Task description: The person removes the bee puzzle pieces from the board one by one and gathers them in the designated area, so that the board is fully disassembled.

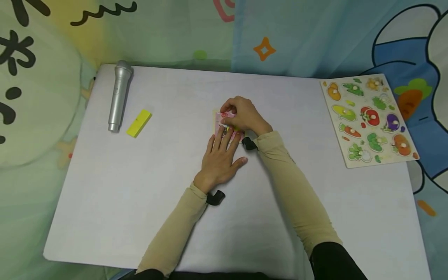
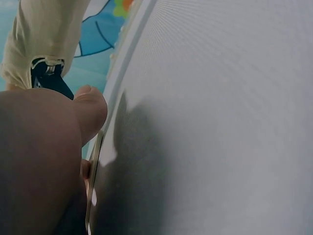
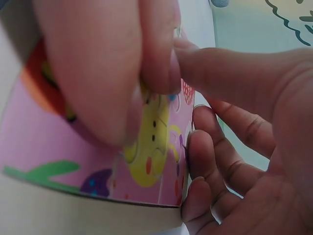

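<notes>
Left hand (image 1: 220, 165), fingers outspread and grasping nothing, its fingertips lying across the near part of the pink picture board (image 3: 100, 159); right hand (image 1: 245, 114) arched over the far part, thumb and fingers bent. Whether the right hand pinches a loose piece cannot be told, the fingers hiding what lies beneath them. The board lies on the surface (image 1: 168, 202), directly before the person. Principal hazard: fine seams in the print suggest fitted pieces, and a push at the far side could lift or skew one should the left fingers relax. Uneven pressure could likewise slide the whole board, nothing visible bracing it except the hands. Second hazard, crowding: the black wrist mount (image 1: 249, 144) hangs just beside the left fingers, so a sharp turn of that wrist could bump them. Edges and room: the surface gives free space on either side of the board and toward the person, its far edge well apart. At left, a yellow block (image 1: 139, 123) lies near a silver microphone (image 1: 119, 97), which might roll if struck. At right, the vegetable puzzle (image 1: 390, 158) covers the far corner and appears to overhang it; a knock there could tip it off.
</notes>
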Motion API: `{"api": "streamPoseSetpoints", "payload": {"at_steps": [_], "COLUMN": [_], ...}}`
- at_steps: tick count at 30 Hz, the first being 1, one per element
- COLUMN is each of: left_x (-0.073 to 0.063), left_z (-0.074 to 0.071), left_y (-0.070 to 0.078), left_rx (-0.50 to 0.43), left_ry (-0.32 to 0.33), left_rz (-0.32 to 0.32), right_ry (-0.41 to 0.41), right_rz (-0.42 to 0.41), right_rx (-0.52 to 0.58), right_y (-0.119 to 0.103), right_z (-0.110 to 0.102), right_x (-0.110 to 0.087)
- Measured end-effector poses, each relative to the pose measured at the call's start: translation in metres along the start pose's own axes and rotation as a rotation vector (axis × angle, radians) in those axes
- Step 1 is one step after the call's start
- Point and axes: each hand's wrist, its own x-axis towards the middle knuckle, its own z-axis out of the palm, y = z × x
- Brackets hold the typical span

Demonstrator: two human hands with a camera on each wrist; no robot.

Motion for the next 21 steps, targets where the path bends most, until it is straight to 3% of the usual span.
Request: {"api": "streamPoseSetpoints", "payload": {"at_steps": [13, 21], "left_x": [0.0039, 0.0002], "left_z": [-0.0006, 0.0015], "left_y": [0.0034, 0.0011], "left_rx": [-0.006, -0.008], "left_ry": [-0.010, 0.009], "left_rz": [0.016, -0.001], "right_ry": [0.024, -0.001], "right_rz": [0.028, -0.030], "right_rx": [0.008, -0.048], "right_y": [0.0028, -0.0018], "right_z": [-0.0004, 0.0011], "right_x": [-0.0042, -0.0023]}}
